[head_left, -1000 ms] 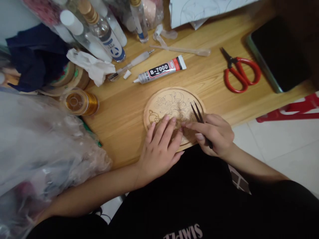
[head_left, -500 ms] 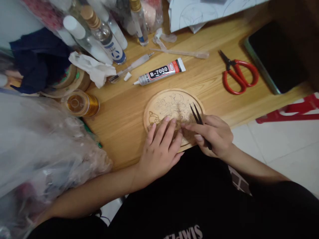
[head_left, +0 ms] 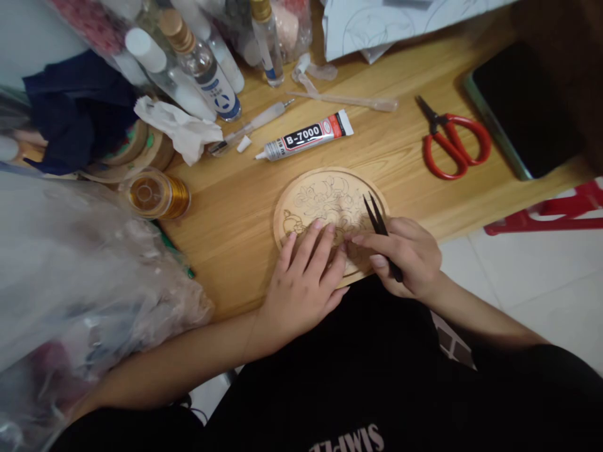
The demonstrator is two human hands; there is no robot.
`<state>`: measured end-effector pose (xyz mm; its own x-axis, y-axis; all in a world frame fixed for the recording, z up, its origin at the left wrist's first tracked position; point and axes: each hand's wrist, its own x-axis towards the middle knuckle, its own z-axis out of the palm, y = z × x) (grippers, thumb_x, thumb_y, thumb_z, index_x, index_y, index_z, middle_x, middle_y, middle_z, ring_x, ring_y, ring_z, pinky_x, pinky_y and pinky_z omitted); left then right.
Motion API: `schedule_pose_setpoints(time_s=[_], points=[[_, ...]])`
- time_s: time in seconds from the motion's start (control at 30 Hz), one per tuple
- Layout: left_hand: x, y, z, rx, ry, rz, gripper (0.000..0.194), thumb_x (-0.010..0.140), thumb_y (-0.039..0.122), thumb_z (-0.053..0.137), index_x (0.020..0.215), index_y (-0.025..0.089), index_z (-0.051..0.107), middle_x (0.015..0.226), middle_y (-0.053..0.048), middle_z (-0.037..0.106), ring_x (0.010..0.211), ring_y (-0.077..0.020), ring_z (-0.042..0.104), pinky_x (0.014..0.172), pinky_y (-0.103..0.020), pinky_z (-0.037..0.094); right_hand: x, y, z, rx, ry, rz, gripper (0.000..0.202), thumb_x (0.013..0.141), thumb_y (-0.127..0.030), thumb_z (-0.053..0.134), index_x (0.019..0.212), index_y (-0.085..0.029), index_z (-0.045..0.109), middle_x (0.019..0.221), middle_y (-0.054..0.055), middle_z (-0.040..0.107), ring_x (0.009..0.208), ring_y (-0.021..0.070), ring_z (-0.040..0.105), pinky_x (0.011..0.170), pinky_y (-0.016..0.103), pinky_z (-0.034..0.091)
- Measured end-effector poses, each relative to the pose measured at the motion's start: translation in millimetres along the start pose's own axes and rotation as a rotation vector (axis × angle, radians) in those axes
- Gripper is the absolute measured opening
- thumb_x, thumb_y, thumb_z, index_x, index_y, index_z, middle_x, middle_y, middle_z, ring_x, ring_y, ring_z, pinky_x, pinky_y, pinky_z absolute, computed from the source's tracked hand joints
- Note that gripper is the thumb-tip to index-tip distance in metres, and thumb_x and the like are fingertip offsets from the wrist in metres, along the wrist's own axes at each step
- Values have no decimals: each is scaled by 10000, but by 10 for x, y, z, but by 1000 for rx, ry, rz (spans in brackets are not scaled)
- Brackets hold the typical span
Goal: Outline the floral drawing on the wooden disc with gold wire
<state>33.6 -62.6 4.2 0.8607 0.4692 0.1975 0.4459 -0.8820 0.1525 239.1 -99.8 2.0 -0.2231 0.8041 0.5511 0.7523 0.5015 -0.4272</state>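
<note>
A round wooden board [head_left: 325, 182] with fine line drawings lies at the table's front edge; golden wire outlines part of the drawing at its left. My left hand [head_left: 306, 276] rests with fingers spread on the board's lower left. Black tweezers [head_left: 377, 220] are held in my right hand [head_left: 407, 257], tips apart and pointing up and away over the board's right side. The right index fingertip touches the board close to my left fingers. Whether anything small lies under the fingertips is too small to tell.
Beyond the board lies a B-7000 glue tube [head_left: 306, 135], with a pen [head_left: 264, 119] and pipette [head_left: 358, 100] behind. Red-handled scissors [head_left: 452, 141] and a phone [head_left: 522, 113] are right. A wire spool [head_left: 157, 193], bottles [head_left: 211, 81] and plastic bag [head_left: 94, 270] stand left.
The whole view has shifted slightly. Both hands keep nearly the same pose on the board, and the tweezers remain in my right hand.
</note>
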Motion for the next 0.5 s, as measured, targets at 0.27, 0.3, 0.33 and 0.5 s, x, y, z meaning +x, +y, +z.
schedule_pose_setpoints(time_s=[0.27, 0.3, 0.33, 0.5], points=[[-9, -2, 3, -17, -4, -12, 483, 927, 422, 575, 1298, 114, 576, 1470, -197, 528, 1394, -352, 457, 1168, -512, 284, -16, 1, -12, 8, -16, -1, 186, 981, -192, 454, 1133, -158, 555, 879, 82, 741, 811, 209, 651, 665, 340, 521], [-9, -2, 3, -18, -1, -16, 479, 927, 422, 576, 1296, 116, 576, 1470, -194, 530, 1394, -350, 456, 1170, -509, 280, -10, -1, -13, 4, -13, -3, 180, 980, -193, 455, 1120, -154, 562, 872, 86, 741, 794, 208, 644, 656, 340, 518], [-10, -1, 2, -19, 1, -19, 475, 925, 421, 578, 1292, 119, 579, 1469, -190, 531, 1395, -349, 454, 1173, -506, 274, -3, -4, -13, 2, -13, -3, 177, 980, -192, 456, 1109, -150, 568, 860, 88, 739, 774, 205, 636, 646, 340, 514], [-12, 4, 2, -18, 3, -24, 474, 915, 418, 591, 1290, 127, 586, 1472, -182, 530, 1401, -349, 443, 1185, -509, 257, 19, -9, -14, -12, -4, 2, 174, 982, -178, 452, 1097, -149, 579, 854, 86, 737, 729, 184, 609, 625, 326, 499]])
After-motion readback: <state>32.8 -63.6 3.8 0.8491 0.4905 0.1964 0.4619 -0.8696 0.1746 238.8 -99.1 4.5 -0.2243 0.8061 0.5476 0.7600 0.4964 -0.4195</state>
